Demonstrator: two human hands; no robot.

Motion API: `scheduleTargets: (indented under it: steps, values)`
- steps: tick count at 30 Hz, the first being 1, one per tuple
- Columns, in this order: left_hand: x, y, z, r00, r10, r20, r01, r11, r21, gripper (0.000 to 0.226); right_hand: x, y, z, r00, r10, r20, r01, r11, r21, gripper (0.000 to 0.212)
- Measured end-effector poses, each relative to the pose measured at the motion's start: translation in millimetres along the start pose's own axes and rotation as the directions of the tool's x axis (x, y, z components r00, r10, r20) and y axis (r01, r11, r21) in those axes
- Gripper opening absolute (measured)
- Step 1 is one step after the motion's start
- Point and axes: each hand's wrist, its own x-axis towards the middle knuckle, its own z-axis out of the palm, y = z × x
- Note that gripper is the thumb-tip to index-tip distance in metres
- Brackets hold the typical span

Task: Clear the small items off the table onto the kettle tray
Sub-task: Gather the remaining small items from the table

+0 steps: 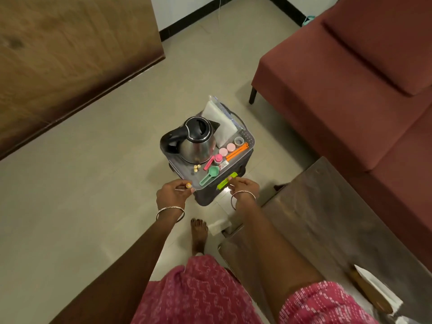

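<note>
The grey kettle tray (247, 136) rests on a dark stool on the floor, holding a steel kettle (196, 141). On the tray lie a green scoop (210, 174), a pink clip (208, 163), a pink bottle (218, 158), two pink round lids (226, 149), a tape roll (239, 141), an orange clip (236, 151) and small gold batteries (196, 167). My left hand (172, 194) pinches a small yellow battery (188, 184) at the tray's near-left corner. My right hand (245, 185) pinches a lime green clip (226, 182) at the tray's near edge.
A dark wooden table (327, 220) stands at the right with a white paper (376, 286) near its front. Behind it is a maroon sofa (350, 78). A wooden panel (70, 54) fills the upper left. My bare foot (198, 235) stands on the tiled floor beside a white scrap (218, 226).
</note>
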Motion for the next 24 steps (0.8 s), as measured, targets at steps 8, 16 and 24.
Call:
scheduleTargets:
  steps: [8,16,24]
  values:
    - [45,4,18,0.998,0.056,0.021,-0.058,0.992,0.116,0.019,41,-22,72,0.997,0.063,-0.04,-0.069,0.982,-0.178,0.024]
    - [76,-7,28,0.996,0.054,0.064,-0.064,0.986,0.154,0.019,80,-31,120,0.985,0.038,-0.168,-0.096,0.932,-0.349,0.03]
    - [94,-16,29,0.993,0.037,0.108,-0.055,0.984,0.168,0.02,88,-29,131,0.971,0.0,-0.238,-0.093,0.92,-0.38,0.013]
